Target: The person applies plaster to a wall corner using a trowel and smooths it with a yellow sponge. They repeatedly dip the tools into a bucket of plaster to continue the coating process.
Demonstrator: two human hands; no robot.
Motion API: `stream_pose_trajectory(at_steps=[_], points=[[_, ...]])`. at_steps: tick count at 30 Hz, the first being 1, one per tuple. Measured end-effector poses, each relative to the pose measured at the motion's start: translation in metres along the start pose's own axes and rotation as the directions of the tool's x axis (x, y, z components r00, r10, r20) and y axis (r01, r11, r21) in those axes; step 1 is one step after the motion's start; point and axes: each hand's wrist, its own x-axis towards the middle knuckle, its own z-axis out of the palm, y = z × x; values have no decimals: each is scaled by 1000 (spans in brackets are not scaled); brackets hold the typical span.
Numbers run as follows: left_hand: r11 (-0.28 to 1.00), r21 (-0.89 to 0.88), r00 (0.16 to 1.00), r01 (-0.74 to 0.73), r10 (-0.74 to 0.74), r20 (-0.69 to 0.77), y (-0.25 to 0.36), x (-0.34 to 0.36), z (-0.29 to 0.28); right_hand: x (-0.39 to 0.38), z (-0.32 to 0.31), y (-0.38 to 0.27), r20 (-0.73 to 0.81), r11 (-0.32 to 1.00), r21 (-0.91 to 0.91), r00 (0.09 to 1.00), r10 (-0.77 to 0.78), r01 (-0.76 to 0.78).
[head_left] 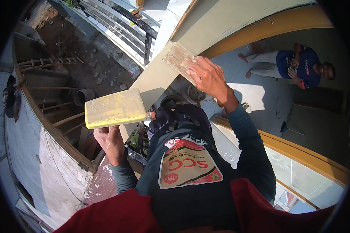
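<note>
Far left, a person stands by the curved wall with a wooden ladder lying beyond. The left hand grips a yellow rectangular board from beneath — fingers curled up under it, flat and level. The right hand presses a clear scraper against the grey beam, fingers pressed together on top — a seated person far right.

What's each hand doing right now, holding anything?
Left hand: closed on a yellow float board.
Right hand: pressing a worn trowel against the grey beam.
</note>
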Motion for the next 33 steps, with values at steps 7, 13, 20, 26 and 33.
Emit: stream_pose_trajectory(at_steps=[7,13,20,26,33], points=[[999,47,1000,0,0,5,-2,0,-4,16,6,6,5,1000,-19,1000,-20,20],[990,143,1000,19,-18,-5,5,0,-2,18,9,3,19,999,-45,1000,-22,23],[997,73,999,26,-28,16,19,3,-1,10,11,1,6,998,-33,999,-46,46],[881,466,990,82,-126,64,77,5,-21,-16,-8,-35,124,974,210,986,-113,85],[326,940,956,-102,-228,183,95,12,0,5,-9,-11,9,1000,0,1000,29,-29]])
